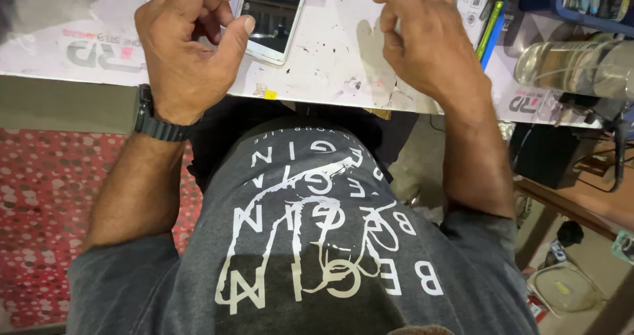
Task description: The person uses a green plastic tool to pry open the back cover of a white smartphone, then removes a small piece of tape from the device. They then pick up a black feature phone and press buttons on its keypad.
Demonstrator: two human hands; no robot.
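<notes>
Grey short-sleeved T-shirt (310,242) with white print — black wristwatch (155,120).
</notes>
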